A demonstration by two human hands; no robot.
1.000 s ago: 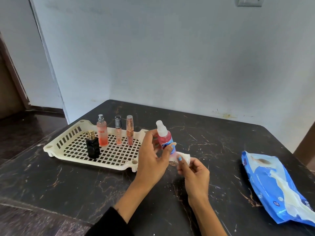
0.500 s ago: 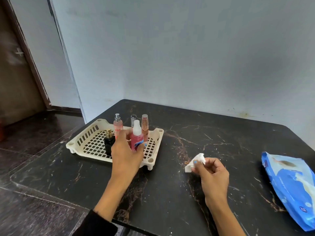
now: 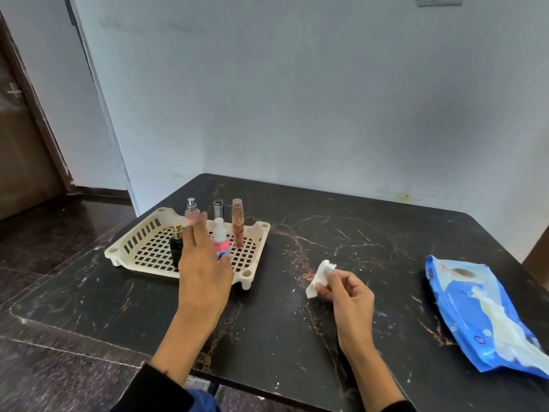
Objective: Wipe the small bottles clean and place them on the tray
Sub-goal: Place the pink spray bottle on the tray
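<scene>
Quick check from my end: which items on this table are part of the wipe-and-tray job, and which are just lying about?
Part of the job:
- cream tray
- pink spray bottle, standing in the tray by the left hand
- black bottle, pink perfume bottle, silver-capped tube, rose tube, all in the tray
- white wipe, pinched in the right hand

Lying about:
- blue wipes pack
- wall switch plate

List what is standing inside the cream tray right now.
Five small bottles stand in the tray: a black one, a pink sprayer, a silver-capped tube, a coppery tube and a white-capped pink bottle. The left hand covers their lower parts.
</scene>
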